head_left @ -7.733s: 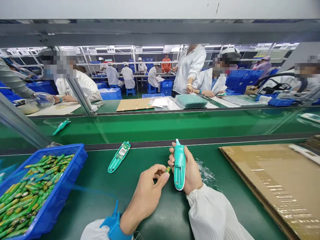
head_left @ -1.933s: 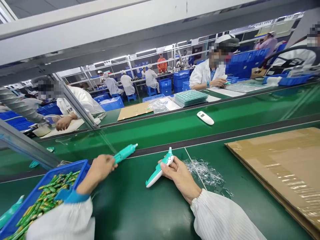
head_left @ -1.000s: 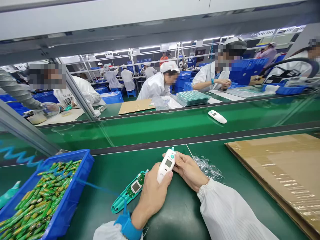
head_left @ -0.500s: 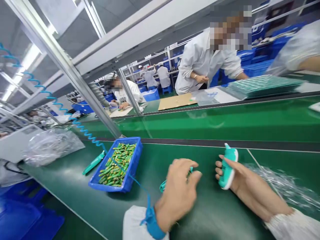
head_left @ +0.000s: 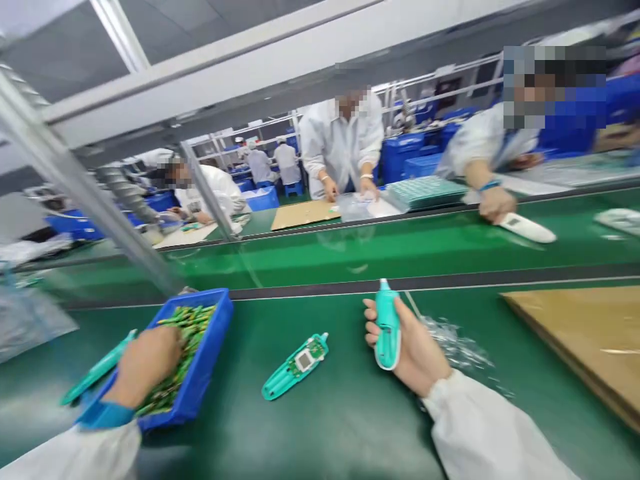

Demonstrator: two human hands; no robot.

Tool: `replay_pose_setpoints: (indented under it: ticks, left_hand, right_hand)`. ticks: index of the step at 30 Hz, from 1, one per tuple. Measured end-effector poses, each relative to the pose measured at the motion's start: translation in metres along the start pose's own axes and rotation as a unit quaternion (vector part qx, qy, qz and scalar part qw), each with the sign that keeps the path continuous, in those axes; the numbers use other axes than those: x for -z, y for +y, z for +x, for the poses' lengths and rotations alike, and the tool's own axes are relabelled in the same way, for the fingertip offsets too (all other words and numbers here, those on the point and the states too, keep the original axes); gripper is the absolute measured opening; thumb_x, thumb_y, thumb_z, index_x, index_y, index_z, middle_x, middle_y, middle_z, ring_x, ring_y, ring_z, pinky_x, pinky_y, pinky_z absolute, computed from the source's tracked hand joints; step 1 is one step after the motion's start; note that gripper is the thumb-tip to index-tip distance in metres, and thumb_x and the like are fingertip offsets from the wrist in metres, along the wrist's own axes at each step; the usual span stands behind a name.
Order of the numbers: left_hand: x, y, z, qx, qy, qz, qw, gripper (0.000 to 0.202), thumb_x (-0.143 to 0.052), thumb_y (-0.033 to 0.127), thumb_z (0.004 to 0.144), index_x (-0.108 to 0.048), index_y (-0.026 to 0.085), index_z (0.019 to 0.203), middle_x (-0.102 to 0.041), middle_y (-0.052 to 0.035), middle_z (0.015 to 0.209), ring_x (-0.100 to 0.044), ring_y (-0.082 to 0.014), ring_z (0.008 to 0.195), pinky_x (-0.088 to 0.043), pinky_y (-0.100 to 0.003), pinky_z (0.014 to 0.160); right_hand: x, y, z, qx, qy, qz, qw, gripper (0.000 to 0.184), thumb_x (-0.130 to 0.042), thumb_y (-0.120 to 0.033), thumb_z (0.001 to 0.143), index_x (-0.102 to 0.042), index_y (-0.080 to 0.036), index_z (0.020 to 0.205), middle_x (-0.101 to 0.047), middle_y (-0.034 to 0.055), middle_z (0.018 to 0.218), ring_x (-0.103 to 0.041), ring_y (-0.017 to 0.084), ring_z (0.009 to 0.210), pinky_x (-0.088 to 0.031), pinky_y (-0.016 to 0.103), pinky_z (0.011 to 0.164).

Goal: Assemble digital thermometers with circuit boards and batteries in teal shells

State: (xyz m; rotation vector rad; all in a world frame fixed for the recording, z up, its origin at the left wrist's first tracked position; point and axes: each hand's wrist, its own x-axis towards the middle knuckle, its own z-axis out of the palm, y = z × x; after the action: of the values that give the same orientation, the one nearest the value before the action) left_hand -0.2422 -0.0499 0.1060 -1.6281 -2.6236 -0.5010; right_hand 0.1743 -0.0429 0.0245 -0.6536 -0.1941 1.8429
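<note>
Left hand (head_left: 145,377) has dropped onto the green batteries (head_left: 193,327) in a blue tray (head_left: 205,360), its grip hidden; right hand (head_left: 415,357) curls closed around a teal casing (head_left: 387,327), right of an open circuit-board shell (head_left: 295,367).

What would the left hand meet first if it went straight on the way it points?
The left hand would meet the green batteries in the blue tray first, though depth is unclear.

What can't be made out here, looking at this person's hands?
Head view:
Left hand covers the green batteries in the blue tray, hiding any grip on them.
Blur hides the circuit board's markings.
Right hand hides part of the teal casing.
Right edge cuts off the cardboard sheet.
</note>
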Motion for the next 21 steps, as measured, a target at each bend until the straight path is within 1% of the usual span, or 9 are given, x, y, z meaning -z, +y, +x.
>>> replay_pose_setpoints:
  ticks: [2, 3, 5, 6, 9, 11, 13, 16, 21]
  left_hand:
    - [-0.006, 0.004, 0.005, -0.038, 0.009, 0.006, 0.999, 0.056, -0.044, 0.074, 0.075, -0.045, 0.024, 0.049, -0.050, -0.0020, 0.043, -0.063, -0.0338, 0.075, -0.042, -0.057, 0.084]
    - [-0.010, 0.011, 0.005, -0.066, 0.006, 0.000, 0.998, 0.056, -0.042, 0.078, 0.074, -0.053, 0.026, 0.056, -0.057, -0.0013, 0.049, -0.063, -0.0334, 0.075, -0.043, -0.057, 0.085]
    - [-0.022, 0.038, -0.006, -0.108, -0.033, -0.078, 0.991, 0.054, -0.050, 0.080, 0.070, -0.066, 0.029, 0.079, -0.072, 0.0014, 0.069, -0.066, -0.0310, 0.081, -0.046, -0.051, 0.087]
    - [-0.028, 0.057, -0.016, -0.126, -0.084, -0.148, 0.977, 0.052, -0.058, 0.076, 0.069, -0.069, 0.030, 0.090, -0.076, 0.0026, 0.081, -0.067, -0.0290, 0.087, -0.047, -0.045, 0.088]
    - [-0.050, 0.126, -0.061, -0.160, -0.240, -0.335, 0.897, 0.049, -0.072, 0.062, 0.070, -0.071, 0.024, 0.101, -0.077, -0.0029, 0.095, -0.068, -0.0257, 0.093, -0.050, -0.035, 0.086]
    - [-0.067, 0.170, -0.089, -0.185, -0.297, -0.408, 0.843, 0.042, -0.071, 0.056, 0.076, -0.070, 0.020, 0.099, -0.075, -0.0061, 0.099, -0.067, -0.0226, 0.092, -0.050, -0.030, 0.082]
    - [-0.084, 0.202, -0.107, -0.197, -0.344, -0.466, 0.791, 0.038, -0.071, 0.051, 0.079, -0.070, 0.019, 0.099, -0.073, -0.0070, 0.100, -0.065, -0.0199, 0.091, -0.050, -0.028, 0.081]
    - [-0.107, 0.220, -0.120, -0.180, -0.367, -0.518, 0.751, 0.037, -0.074, 0.047, 0.078, -0.069, 0.017, 0.099, -0.070, -0.0070, 0.098, -0.063, -0.0182, 0.091, -0.050, -0.027, 0.082]
    - [-0.122, 0.217, -0.130, -0.150, -0.358, -0.520, 0.761, 0.037, -0.076, 0.045, 0.076, -0.068, 0.018, 0.100, -0.069, -0.0055, 0.094, -0.062, -0.0171, 0.088, -0.050, -0.026, 0.081]
  right_hand:
    - [0.003, -0.001, 0.003, 0.009, -0.016, 0.012, 1.000, 0.043, -0.057, -0.057, 0.088, -0.059, -0.019, 0.108, -0.054, 0.0003, 0.081, -0.045, 0.008, 0.061, -0.041, 0.022, 0.055]
    - [0.004, -0.001, 0.005, 0.015, -0.022, 0.014, 1.000, 0.045, -0.057, -0.058, 0.087, -0.059, -0.019, 0.108, -0.054, 0.0002, 0.081, -0.045, 0.007, 0.060, -0.041, 0.022, 0.055]
    - [0.005, -0.001, 0.007, 0.024, -0.033, 0.014, 0.999, 0.047, -0.057, -0.060, 0.087, -0.059, -0.019, 0.110, -0.055, 0.0002, 0.083, -0.045, 0.007, 0.061, -0.040, 0.022, 0.056]
    - [0.005, -0.001, 0.007, 0.028, -0.038, 0.013, 0.999, 0.048, -0.056, -0.060, 0.088, -0.059, -0.019, 0.111, -0.055, 0.0004, 0.083, -0.045, 0.007, 0.061, -0.040, 0.022, 0.056]
    - [0.006, -0.002, 0.006, 0.038, -0.041, 0.009, 0.998, 0.047, -0.050, -0.059, 0.092, -0.059, -0.018, 0.113, -0.054, 0.0008, 0.084, -0.045, 0.007, 0.060, -0.039, 0.022, 0.056]
    - [0.006, -0.003, 0.006, 0.052, -0.038, 0.009, 0.998, 0.048, -0.046, -0.059, 0.094, -0.059, -0.018, 0.114, -0.053, 0.0007, 0.084, -0.045, 0.007, 0.060, -0.038, 0.022, 0.055]
    - [0.007, -0.005, 0.007, 0.067, -0.036, 0.013, 0.997, 0.049, -0.044, -0.059, 0.094, -0.059, -0.017, 0.115, -0.052, 0.0002, 0.084, -0.045, 0.007, 0.059, -0.037, 0.022, 0.054]
    - [0.009, -0.007, 0.010, 0.082, -0.039, 0.028, 0.995, 0.050, -0.044, -0.060, 0.094, -0.059, -0.017, 0.116, -0.052, -0.0002, 0.084, -0.045, 0.007, 0.058, -0.037, 0.022, 0.053]
    - [0.010, -0.010, 0.012, 0.103, -0.033, 0.040, 0.993, 0.051, -0.046, -0.061, 0.093, -0.059, -0.017, 0.116, -0.052, 0.0000, 0.086, -0.046, 0.006, 0.059, -0.037, 0.021, 0.052]
